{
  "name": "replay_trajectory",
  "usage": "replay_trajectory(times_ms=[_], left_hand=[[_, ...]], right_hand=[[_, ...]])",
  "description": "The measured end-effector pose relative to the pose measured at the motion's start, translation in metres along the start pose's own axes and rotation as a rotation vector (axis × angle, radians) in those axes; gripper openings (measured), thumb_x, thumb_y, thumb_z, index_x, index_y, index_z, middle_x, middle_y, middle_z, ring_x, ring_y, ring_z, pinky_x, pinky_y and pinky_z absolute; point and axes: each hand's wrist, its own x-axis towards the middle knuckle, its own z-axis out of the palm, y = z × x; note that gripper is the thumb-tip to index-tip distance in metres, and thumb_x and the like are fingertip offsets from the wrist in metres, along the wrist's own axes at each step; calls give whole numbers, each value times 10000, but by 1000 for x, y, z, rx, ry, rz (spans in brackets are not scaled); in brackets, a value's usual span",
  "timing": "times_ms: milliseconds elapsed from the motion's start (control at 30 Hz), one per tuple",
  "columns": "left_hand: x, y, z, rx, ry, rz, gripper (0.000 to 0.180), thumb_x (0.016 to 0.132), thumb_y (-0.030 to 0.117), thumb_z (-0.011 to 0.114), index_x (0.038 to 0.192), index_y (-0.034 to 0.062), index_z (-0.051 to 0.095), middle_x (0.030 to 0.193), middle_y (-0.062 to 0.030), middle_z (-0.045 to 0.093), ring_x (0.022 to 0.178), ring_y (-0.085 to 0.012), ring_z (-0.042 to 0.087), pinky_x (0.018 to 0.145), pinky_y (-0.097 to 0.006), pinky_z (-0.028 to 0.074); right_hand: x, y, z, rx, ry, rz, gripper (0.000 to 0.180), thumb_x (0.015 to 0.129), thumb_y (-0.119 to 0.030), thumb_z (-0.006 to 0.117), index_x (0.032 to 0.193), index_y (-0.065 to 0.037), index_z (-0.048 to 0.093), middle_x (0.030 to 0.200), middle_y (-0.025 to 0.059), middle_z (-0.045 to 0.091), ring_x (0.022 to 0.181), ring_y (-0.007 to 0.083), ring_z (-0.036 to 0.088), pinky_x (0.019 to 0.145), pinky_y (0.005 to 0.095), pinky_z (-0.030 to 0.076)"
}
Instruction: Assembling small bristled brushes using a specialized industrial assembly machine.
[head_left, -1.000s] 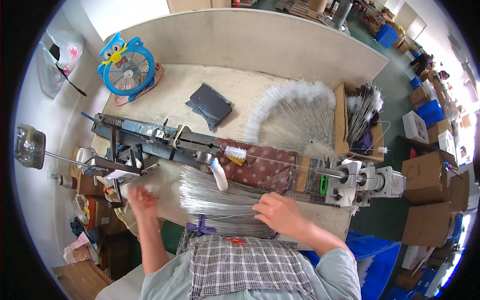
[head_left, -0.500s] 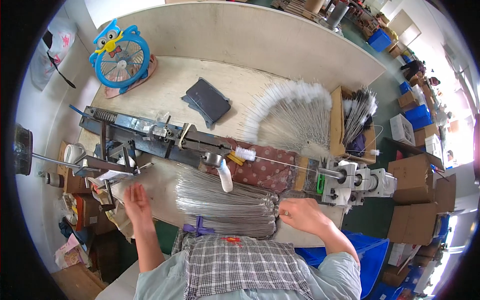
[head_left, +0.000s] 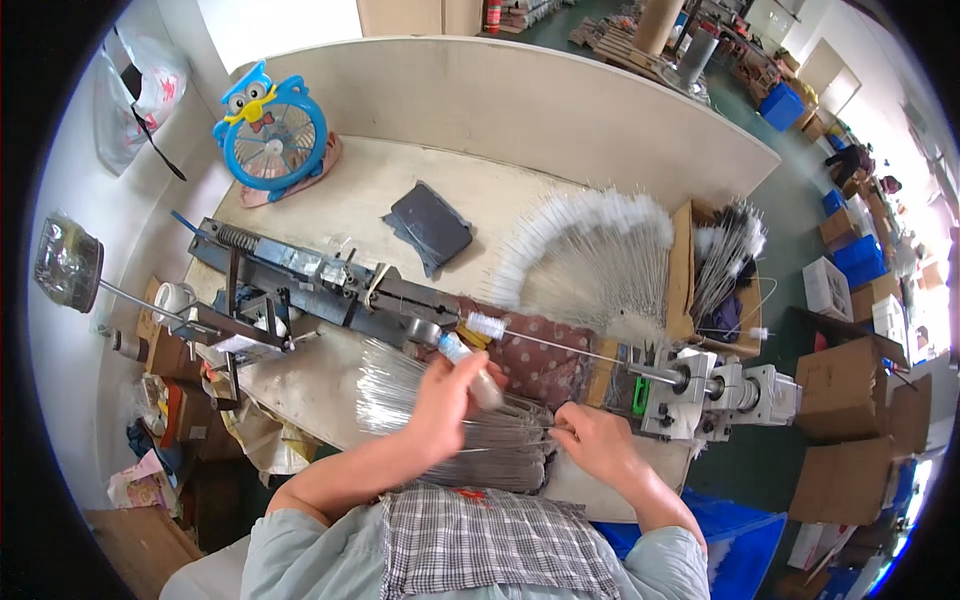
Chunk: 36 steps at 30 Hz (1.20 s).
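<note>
My left hand (head_left: 443,400) is wrapped round the white-wrapped lever handle (head_left: 487,389) of the bench machine (head_left: 340,298). A white bristle brush (head_left: 487,326) on a long thin wire stem lies in line between that machine and the metal spindle unit (head_left: 690,378) at the right. Pinched fingers of my right hand (head_left: 592,437) are at the right end of a thick bundle of bent wires (head_left: 500,437). They appear to grip a wire there, its far part hidden among the others. Under the brush stem lies a brown dotted cloth (head_left: 540,352).
A fan of finished white brushes (head_left: 600,245) lies behind the machine, beside a cardboard box (head_left: 683,270) of dark brushes. A dark phone-like slab (head_left: 430,222) and a blue fan (head_left: 275,147) stand farther back. At the lower right is a blue bin (head_left: 745,545).
My left hand has moved right, from beside the left-hand fixture onto the lever handle, which has swung slightly. My right hand stays at the wire ends. The whole view has shifted a little.
</note>
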Motion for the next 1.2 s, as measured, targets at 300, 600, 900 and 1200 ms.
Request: replay_trajectory(times_ms=[300, 600, 900, 1200], left_hand=[[-17, 76, -53, -436, -312, -290, 410, 938, 432, 453, 859, 60, 607, 575, -39, 541, 372, -126, 415, 491, -295, 421], [-31, 46, -44, 239, -664, -283, 294, 968, 280, 457, 942, 24, 601, 718, -67, 614, 528, -155, 568, 551, -303, 496], [59, -37, 26, 1718, -465, 1127, 154, 794, 120, 576, 943, 118, 613, 814, -60, 589, 598, -219, 614, 521, -319, 482], [108, -20, 65, 2011, -415, 1282, 64, 710, 109, 619, 744, 115, 565, 715, -47, 548, 683, -233, 619, 566, -370, 472]], right_hand=[[3, -22, -7, -266, 37, -119, 169, 747, -22, 572, 910, -63, 590, 845, 101, 555, 754, 294, 620, 630, 392, 516], [-1, -9, -128, -460, 604, -94, 201, 705, 61, 544, 879, -15, 609, 921, 123, 633, 815, 304, 605, 711, 374, 510], [39, -5, -94, -62, 523, -33, 195, 781, -10, 607, 975, -23, 625, 907, 144, 644, 777, 314, 621, 681, 353, 504], [48, 28, -86, -65, 339, -76, 142, 786, -226, 643, 831, -102, 697, 785, 115, 657, 752, 311, 622, 667, 399, 486]])
